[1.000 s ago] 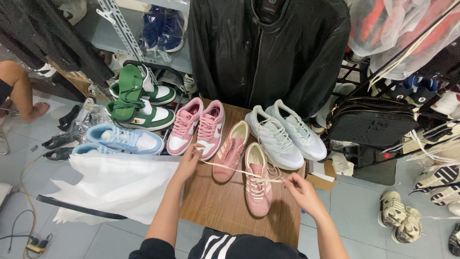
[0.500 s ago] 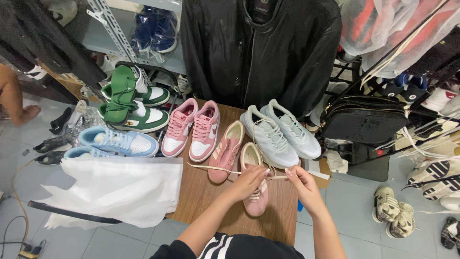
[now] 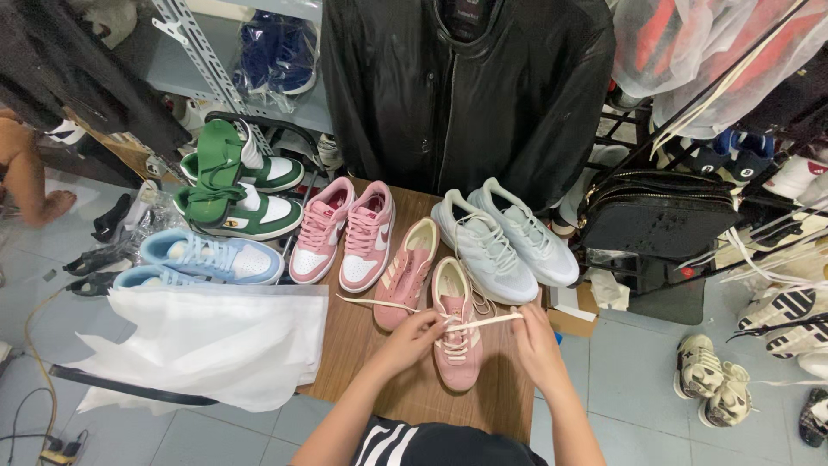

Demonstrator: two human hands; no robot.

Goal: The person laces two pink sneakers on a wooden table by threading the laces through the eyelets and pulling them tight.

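Lacing work: both hands hold one cream flat shoelace (image 3: 405,306) over a dusty-pink suede low-top sneaker (image 3: 457,332) lying on the brown wooden table (image 3: 362,345).
Left hand (image 3: 412,332): fingers closed, pinching the lace just above the shoe's eyelets; one free end trails left across the table.
Right hand (image 3: 536,338): fingers clamped on the lace's other end, held taut just beside the shoe's right edge.
Sneaker position: near the table's front edge, toe toward the person, between the two hands.
Mate: a second dusty-pink suede sneaker (image 3: 405,272) lies just to the left, touching the first.
Other footwear on table: a pair of pink-and-white leather high-tops (image 3: 345,231) at left, a pair of pale grey mesh runners (image 3: 504,240) at right.
Surroundings: a white fabric bag (image 3: 198,341) overhangs the table's left edge; a black leather jacket (image 3: 466,95) hangs behind the table.
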